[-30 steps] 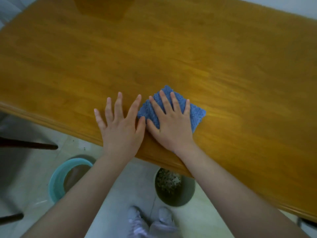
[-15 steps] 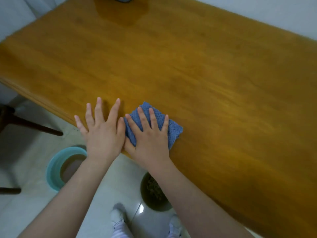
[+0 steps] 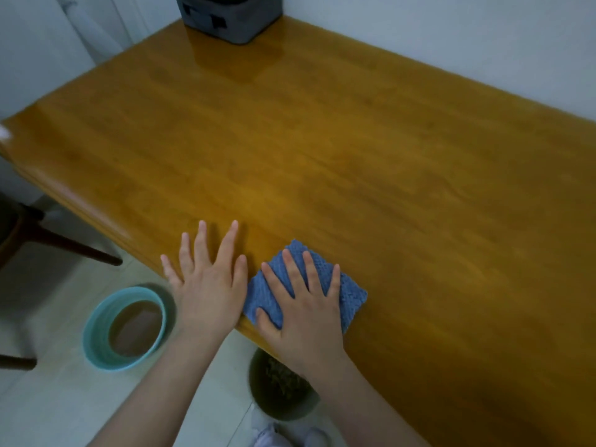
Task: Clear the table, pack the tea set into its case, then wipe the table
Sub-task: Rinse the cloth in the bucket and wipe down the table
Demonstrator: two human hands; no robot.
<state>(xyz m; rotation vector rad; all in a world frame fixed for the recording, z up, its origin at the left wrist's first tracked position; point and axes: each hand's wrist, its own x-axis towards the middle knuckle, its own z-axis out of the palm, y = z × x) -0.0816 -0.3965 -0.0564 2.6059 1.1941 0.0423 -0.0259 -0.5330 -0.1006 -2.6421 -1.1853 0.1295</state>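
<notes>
A folded blue cloth point(image 3: 350, 293) lies near the front edge of the wooden table point(image 3: 322, 150). My right hand point(image 3: 303, 304) presses flat on the cloth with straight, spread fingers. Just to its left, my left hand point(image 3: 208, 282) rests flat on the bare table edge, fingers spread, its thumb beside the cloth. A grey tea set case point(image 3: 229, 16) stands at the far back corner of the table by the wall.
On the floor below the table edge stand a teal basin point(image 3: 96, 337) with brownish water and a dark bin point(image 3: 280, 391) holding tea dregs. Dark chair legs point(image 3: 64, 243) reach in from the left. White walls border the table at the back.
Both hands and the cloth have slid left along the front edge of the table. The view has tilted up, bringing the grey case into sight.
</notes>
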